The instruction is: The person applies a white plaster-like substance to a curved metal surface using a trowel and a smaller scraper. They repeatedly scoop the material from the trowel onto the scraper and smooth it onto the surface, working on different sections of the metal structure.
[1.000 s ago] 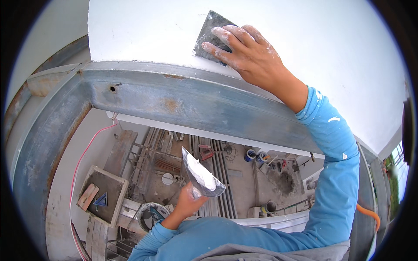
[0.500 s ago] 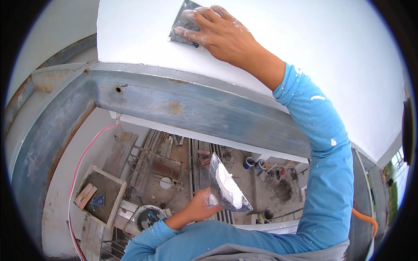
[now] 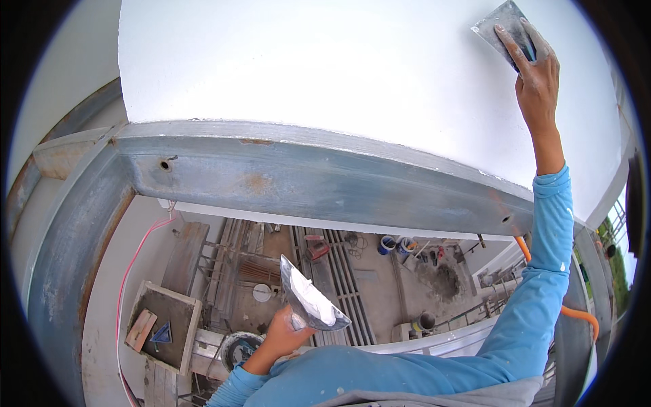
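Up at the right, my right hand [image 3: 536,74] presses a flat metal plastering blade [image 3: 498,27] against the white wall [image 3: 319,68], its fingers stretched over the back of the blade. Low in the middle, my left hand [image 3: 285,334] grips a second metal blade [image 3: 290,279] from below. A thick heap of white putty [image 3: 310,298] lies on that blade. The fingers of my left hand are partly hidden behind it. Both hands are dusted with white, and my blue sleeves carry white specks.
A grey steel beam [image 3: 325,180] runs under the wall, joining another beam [image 3: 68,237] at the left. Far below lie boards and pipes, buckets [image 3: 386,244] and a wooden tray [image 3: 163,298]. A pink cable [image 3: 125,285] hangs at left; an orange hose [image 3: 580,319] bends at right.
My right hand has swept the blade across the wall from the upper middle to the upper right, the arm straightening. My left hand with the putty has shifted slightly left in view.
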Action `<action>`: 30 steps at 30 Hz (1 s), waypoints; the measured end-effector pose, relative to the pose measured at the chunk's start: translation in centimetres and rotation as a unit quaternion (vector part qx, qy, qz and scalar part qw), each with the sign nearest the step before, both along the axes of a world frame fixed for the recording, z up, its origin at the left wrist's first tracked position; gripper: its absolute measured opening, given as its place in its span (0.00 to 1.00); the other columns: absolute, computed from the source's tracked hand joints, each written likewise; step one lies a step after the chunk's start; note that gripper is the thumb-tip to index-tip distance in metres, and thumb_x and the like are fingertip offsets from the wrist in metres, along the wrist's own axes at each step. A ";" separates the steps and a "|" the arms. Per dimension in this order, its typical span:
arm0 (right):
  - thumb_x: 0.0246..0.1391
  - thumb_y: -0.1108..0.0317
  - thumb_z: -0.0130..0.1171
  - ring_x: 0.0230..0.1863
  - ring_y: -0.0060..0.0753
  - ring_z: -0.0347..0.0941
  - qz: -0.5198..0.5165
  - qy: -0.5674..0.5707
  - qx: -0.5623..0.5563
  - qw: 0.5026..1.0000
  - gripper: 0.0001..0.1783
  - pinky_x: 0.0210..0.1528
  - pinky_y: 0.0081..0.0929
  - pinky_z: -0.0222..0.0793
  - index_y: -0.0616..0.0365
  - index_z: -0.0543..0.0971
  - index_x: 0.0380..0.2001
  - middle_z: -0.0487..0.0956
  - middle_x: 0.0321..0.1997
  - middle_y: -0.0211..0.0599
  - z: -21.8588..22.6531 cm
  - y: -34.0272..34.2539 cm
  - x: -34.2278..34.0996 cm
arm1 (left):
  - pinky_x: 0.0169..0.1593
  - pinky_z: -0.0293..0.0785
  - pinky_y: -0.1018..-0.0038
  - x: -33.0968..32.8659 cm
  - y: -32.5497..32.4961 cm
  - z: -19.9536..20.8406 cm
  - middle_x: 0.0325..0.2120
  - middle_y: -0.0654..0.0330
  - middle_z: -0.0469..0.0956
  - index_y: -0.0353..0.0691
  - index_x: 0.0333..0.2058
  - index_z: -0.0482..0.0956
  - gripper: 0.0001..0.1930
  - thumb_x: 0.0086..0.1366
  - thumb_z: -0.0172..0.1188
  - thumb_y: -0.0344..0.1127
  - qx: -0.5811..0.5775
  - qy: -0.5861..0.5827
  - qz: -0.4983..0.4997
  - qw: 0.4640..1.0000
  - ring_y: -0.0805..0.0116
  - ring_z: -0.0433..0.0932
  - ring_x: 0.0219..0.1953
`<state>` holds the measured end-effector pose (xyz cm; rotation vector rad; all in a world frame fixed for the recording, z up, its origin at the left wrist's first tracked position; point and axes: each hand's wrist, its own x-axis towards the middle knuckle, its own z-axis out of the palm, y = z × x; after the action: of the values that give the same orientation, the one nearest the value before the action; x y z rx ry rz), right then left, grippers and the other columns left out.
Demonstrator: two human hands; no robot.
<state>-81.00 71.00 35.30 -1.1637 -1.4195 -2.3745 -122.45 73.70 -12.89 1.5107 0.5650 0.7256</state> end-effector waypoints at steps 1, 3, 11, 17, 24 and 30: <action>0.55 0.83 0.57 0.65 0.37 0.65 -0.004 -0.003 0.002 1.000 0.39 0.72 0.36 0.63 0.21 0.73 0.62 0.68 0.68 0.28 0.6 -0.9 0.9 | 0.37 0.75 0.77 0.3 0.0 0.2 0.38 0.62 0.80 0.34 0.50 0.73 0.22 0.56 0.68 0.29 0.011 -0.054 0.014 0.998 0.79 0.77 0.34; 0.55 0.84 0.58 0.67 0.38 0.63 -0.041 -0.019 -0.041 0.998 0.43 0.71 0.36 0.64 0.18 0.71 0.63 0.65 0.70 0.27 0.2 -2.2 2.9 | 0.47 0.74 0.72 0.3 0.0 0.2 0.42 0.59 0.81 0.33 0.50 0.75 0.24 0.55 0.70 0.27 -0.005 -0.048 0.022 0.999 0.73 0.78 0.42; 0.55 0.79 0.57 0.70 0.33 0.60 -0.020 0.092 -0.235 0.968 0.39 0.74 0.38 0.59 0.20 0.71 0.63 0.67 0.68 0.24 -11.5 0.8 -0.7 | 0.35 0.75 0.76 3.7 1.5 3.4 0.33 0.63 0.79 0.35 0.46 0.74 0.19 0.54 0.66 0.28 0.060 -0.072 0.004 0.996 0.77 0.78 0.32; 0.54 0.73 0.62 0.62 0.37 0.69 0.026 0.025 -0.172 0.984 0.34 0.65 0.35 0.72 0.23 0.75 0.61 0.72 0.64 0.29 -10.2 -1.9 -3.9 | 0.38 0.74 0.76 4.4 1.6 5.2 0.36 0.61 0.81 0.33 0.46 0.75 0.20 0.53 0.65 0.24 0.062 -0.092 -0.032 0.993 0.76 0.78 0.34; 0.71 0.71 0.47 0.48 0.39 0.81 0.353 0.323 -0.048 0.877 0.15 0.52 0.37 0.80 0.66 0.78 0.52 0.82 0.49 0.47 -15.5 -7.1 -1.5 | 0.53 0.73 0.69 4.6 -0.2 2.9 0.45 0.54 0.83 0.32 0.51 0.74 0.23 0.58 0.70 0.30 0.030 -0.051 -0.027 0.998 0.69 0.79 0.46; 0.62 0.76 0.60 0.33 0.36 0.80 0.252 0.347 0.058 0.902 0.19 0.36 0.30 0.75 0.72 0.72 0.55 0.82 0.38 0.46 -37.6 -5.5 -3.5 | 0.50 0.73 0.70 2.8 -2.0 3.7 0.47 0.55 0.79 0.32 0.55 0.70 0.24 0.61 0.67 0.30 0.018 -0.073 0.140 0.987 0.70 0.76 0.47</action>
<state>-84.45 65.52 -2.29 -1.2363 -1.1204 -1.4536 -119.63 71.67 -9.15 1.4124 0.6628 1.0605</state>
